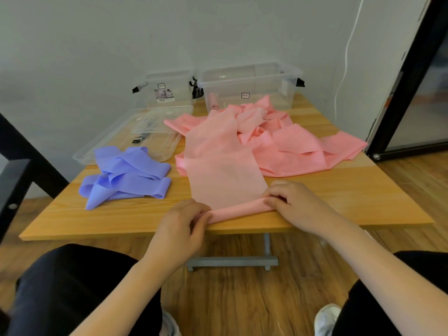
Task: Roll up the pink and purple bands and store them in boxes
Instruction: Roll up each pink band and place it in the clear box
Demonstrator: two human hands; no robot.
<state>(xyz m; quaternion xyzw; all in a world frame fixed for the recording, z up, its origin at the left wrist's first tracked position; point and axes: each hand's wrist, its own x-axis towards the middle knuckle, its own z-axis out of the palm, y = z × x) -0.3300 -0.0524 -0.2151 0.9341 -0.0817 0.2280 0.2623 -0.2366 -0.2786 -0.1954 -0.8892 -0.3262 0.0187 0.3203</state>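
Note:
A long pink band (223, 170) runs from a crumpled pink heap (286, 141) down to the table's near edge, where its end is wound into a short roll (240, 210). My left hand (184, 224) pinches the roll's left end. My right hand (288, 200) pinches its right end. A purple band (126, 175) lies loosely folded at the left of the table. Two clear boxes stand at the back: the left box (167, 88) and the right box (249, 86), which holds a small pink roll (214, 101).
A clear lid (135, 134) lies flat behind the purple band. The wooden table (339, 200) is small and low, with its near edge right under my hands. A black frame (407, 76) stands at the right and a dark bar (14, 180) at the left.

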